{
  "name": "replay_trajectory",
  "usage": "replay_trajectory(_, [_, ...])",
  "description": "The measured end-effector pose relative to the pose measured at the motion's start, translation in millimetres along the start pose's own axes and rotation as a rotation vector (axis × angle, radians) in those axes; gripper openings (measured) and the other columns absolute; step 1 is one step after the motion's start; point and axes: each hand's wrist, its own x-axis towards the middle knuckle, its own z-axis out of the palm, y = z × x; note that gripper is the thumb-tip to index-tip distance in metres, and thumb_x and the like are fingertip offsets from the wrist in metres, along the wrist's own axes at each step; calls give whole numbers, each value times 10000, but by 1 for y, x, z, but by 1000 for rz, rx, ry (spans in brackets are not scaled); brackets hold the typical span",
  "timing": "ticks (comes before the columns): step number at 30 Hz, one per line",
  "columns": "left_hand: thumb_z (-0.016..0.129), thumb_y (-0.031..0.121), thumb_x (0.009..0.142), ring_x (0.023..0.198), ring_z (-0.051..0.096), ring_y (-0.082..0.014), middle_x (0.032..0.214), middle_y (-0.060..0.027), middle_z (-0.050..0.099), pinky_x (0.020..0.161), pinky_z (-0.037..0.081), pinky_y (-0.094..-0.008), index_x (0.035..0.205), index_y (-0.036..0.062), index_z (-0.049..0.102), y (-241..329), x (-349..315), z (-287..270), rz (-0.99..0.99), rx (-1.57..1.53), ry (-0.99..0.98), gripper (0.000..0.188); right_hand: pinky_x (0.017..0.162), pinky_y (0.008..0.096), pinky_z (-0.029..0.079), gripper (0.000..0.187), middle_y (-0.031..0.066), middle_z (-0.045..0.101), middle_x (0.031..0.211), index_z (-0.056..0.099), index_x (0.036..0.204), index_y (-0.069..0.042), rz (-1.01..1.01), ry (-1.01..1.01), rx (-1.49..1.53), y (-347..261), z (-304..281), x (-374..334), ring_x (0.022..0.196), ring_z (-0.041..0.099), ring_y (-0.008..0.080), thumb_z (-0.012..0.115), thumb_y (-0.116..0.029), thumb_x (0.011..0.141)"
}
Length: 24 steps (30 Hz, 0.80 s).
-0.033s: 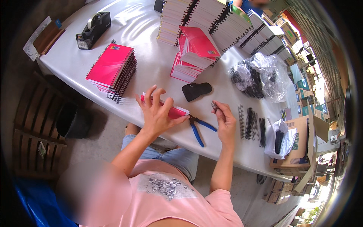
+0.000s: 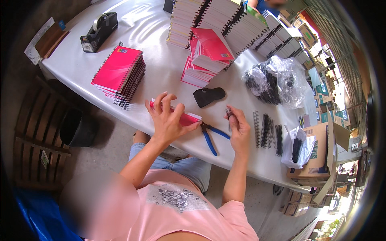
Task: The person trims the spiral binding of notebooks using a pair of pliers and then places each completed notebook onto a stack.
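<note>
My left hand (image 2: 167, 116) grips a small red-covered notebook (image 2: 189, 119) at the table's near edge, its fingers bent over the top; no coil shows on the visible part. Between the thumb and fingers of my right hand (image 2: 240, 126) is a short dark spiral binding coil (image 2: 228, 113), partly hidden by the fingers. Pliers with blue handles (image 2: 212, 138) lie between my hands, their jaws close to the notebook's corner. Several loose black binding coils (image 2: 266, 130) rest to the right of my right hand. A black, rounded object (image 2: 209, 97) lies just beyond the pliers.
Coil-bound red notebooks (image 2: 117, 70) are stacked at left, with a tape dispenser (image 2: 99, 32) behind. More red notebooks (image 2: 209, 48) lie before tall bound stacks (image 2: 217, 18). At right are a plastic bag of coils (image 2: 277, 82) and a cardboard box (image 2: 317, 154). Another person (image 2: 265, 6) is at the far side.
The coil in my right hand has turned slightly, its lower end now showing below the fingertips. My left hand and the notebook have hardly moved.
</note>
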Motion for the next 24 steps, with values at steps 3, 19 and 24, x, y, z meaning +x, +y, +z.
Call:
replay_trajectory(3, [758, 473, 529, 1112, 379, -313, 1085, -80, 455, 907, 251, -544, 722, 118, 508, 4, 1, 0, -6, 7, 2, 476, 867, 262, 416, 366, 45, 550, 1031, 464, 1299, -60, 65, 98, 69, 0, 4, 0, 932, 548, 150, 498, -81, 935])
replay_trajectory(19, [797, 440, 484, 978, 415, -303, 911, -66, 476, 863, 292, -478, 759, 134, 541, -3, -1, 0, 75, 18, 27, 484, 984, 432, 361, 570, 100, 505, 1249, 519, 1236, -129, 272, 25, -642, 43, -13, -11, 1194, 432, 305, 734, -144, 708])
replay_trajectory(24, [778, 435, 481, 992, 401, -281, 912, -38, 469, 841, 264, -529, 750, 149, 543, -2, -4, 5, 22, -123, 40, 457, 854, 366, 446, 430, 96, 577, 1137, 593, 1134, -83, 41, 55, -761, 37, -32, -17, 1041, 545, 275, 707, -79, 719])
